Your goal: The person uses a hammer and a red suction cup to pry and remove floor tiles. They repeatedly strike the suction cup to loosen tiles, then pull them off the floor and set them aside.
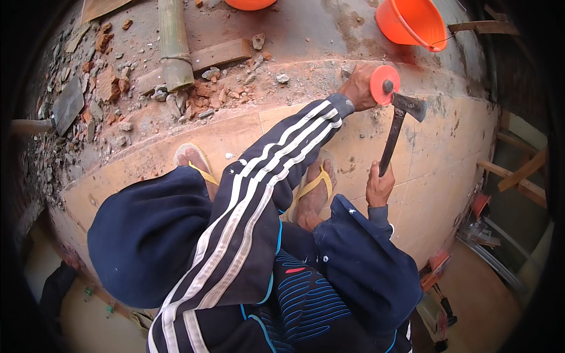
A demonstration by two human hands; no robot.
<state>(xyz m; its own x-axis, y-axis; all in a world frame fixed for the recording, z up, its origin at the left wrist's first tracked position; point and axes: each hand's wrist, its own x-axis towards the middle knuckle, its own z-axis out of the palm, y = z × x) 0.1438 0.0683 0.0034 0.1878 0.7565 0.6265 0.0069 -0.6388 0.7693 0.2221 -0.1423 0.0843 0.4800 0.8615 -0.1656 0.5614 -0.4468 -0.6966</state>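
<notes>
My left hand (359, 87) is wrapped around a chisel with a round red hand guard (380, 90). The struck end of the chisel (388, 86) pokes out through the guard, and part of its shank is hidden by my fingers. In my right hand (380, 185) is the dark handle of a hatchet (393, 141). The hatchet head (409, 106) is right beside the chisel's end, its blade pointing right; whether they touch I cannot tell. Below both tools is a dusty tan tiled ledge (437, 145), bordered by a rough, chipped strip (309, 73).
Broken brick and stone rubble (106, 84) covers the left side, with a trowel (69, 106) on it. A bamboo pole (173, 44) crosses a wooden plank (225, 54). Orange buckets (390, 24) (250, 3) stand beyond. My sandalled feet (315, 194) are on the tiles. Timber pieces (523, 170) lie right.
</notes>
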